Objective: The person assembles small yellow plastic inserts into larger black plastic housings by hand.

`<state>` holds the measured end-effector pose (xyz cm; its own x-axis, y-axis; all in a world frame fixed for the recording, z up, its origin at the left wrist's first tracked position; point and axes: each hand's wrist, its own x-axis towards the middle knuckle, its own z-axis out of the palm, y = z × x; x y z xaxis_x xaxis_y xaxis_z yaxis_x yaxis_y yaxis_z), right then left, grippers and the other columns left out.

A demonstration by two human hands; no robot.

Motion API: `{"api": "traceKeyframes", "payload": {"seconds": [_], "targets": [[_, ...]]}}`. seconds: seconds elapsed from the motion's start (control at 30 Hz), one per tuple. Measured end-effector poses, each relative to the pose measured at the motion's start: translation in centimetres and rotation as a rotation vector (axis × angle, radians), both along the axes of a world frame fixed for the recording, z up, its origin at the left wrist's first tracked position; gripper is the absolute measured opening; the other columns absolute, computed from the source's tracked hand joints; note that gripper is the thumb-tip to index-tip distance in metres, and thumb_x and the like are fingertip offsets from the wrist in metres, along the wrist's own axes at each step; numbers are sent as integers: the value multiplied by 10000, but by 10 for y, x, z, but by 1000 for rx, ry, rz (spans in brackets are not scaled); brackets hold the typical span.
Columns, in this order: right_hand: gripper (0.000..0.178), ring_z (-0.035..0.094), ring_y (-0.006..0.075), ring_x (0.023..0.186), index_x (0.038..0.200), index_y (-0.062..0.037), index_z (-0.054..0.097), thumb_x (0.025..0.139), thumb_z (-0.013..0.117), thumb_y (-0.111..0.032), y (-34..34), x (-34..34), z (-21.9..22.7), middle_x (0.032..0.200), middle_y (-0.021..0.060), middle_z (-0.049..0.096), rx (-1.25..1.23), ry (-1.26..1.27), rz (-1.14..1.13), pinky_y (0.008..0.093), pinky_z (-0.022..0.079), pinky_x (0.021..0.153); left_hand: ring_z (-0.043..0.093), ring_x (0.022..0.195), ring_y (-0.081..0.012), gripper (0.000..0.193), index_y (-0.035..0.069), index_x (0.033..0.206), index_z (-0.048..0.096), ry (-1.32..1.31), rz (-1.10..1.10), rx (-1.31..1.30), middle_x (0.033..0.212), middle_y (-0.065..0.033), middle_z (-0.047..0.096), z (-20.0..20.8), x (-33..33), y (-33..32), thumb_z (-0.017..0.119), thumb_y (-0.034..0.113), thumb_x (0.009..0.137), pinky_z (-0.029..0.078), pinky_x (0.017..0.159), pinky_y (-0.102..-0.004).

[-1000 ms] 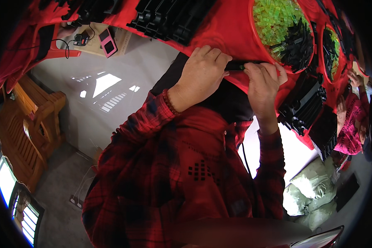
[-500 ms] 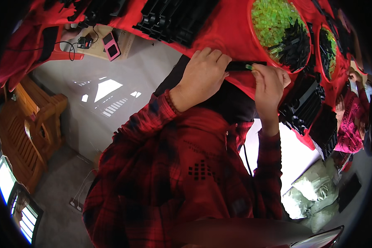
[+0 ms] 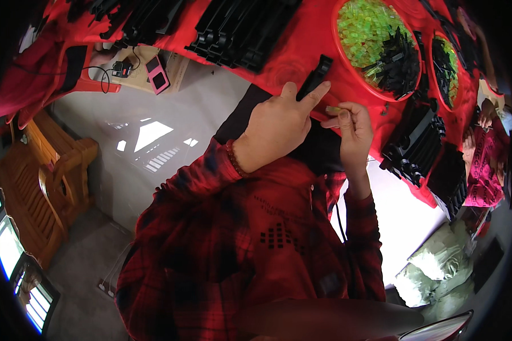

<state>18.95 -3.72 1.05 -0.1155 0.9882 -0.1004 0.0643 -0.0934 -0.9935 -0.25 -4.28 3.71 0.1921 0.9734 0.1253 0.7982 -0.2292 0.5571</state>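
My left hand [image 3: 276, 128] is closed around a long black plastic part [image 3: 317, 77], whose far end sticks out past my fingers, pointing away over the red table [image 3: 290, 62]. Just right of it, my right hand [image 3: 352, 128] pinches a small yellow-green translucent piece [image 3: 334, 109] between thumb and fingers. The two hands are apart. Beyond the right hand stands a round red tray [image 3: 347, 62] of loose yellow-green pieces [image 3: 370, 25] and thin black pieces [image 3: 401, 62].
Stacks of black plastic parts lie at the table's far left [image 3: 242, 28] and right [image 3: 418, 139]. A second tray [image 3: 445, 68] of pieces stands farther right. Another person's pink sleeve [image 3: 486, 159] is at the right. A wooden bench [image 3: 37, 193] stands left; pale sacks [image 3: 438, 267] sit lower right.
The black part has swung from lying crosswise between my hands to pointing away from me. My right hand has drawn back from it, nearer my body, with the yellow-green piece.
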Motion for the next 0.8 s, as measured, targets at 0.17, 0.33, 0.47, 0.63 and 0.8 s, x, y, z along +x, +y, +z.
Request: {"api": "traceKeyframes", "payload": {"seconds": [0.17, 0.33, 0.47, 0.63, 0.8], "targets": [[199, 717, 202, 808, 1182, 36, 518, 1059, 496, -119, -2, 6, 3, 1074, 207, 697, -27, -71, -27, 291, 568, 783, 648, 602, -292, 570, 181, 1423, 539, -4, -27, -43, 852, -121, 596, -9, 17, 1, 666, 162, 868, 543, 520, -383], [195, 715, 191, 790, 1177, 23, 544, 1056, 509, -125, -2, 16, 8, 1065, 185, 707, -15, -118, -108, 273, 549, 766, 672, 687, -324, 502, 89, 1396, 525, -81, -116, -57, 889, -159, 652, -19, 17, 15, 613, 123, 904, 560, 584, -398], [184, 711, 173, 766, 1166, 22, 556, 1049, 520, -115, -1, 26, 5, 1064, 184, 712, 1, -73, -194, 272, 559, 757, 686, 799, -318, 492, 59, 1372, 523, -69, -235, -124, 937, -162, 672, -9, 1, 27, 576, 38, 884, 566, 674, -394], [176, 702, 164, 761, 1172, 22, 535, 1051, 509, -103, 2, 34, 14, 1067, 194, 702, 36, -143, -227, 289, 579, 765, 650, 802, -290, 482, 118, 1319, 598, 110, -279, 73, 898, -118, 607, -11, -1, 32, 640, 54, 842, 546, 682, -390], [172, 695, 151, 794, 1161, 22, 539, 1046, 526, -105, 3, 38, 26, 1049, 183, 700, 119, -172, -299, 288, 571, 807, 581, 878, -256, 404, 137, 1165, 692, 79, -189, 184, 942, -66, 522, -17, 4, 36, 768, 168, 769, 523, 728, -371]]}}
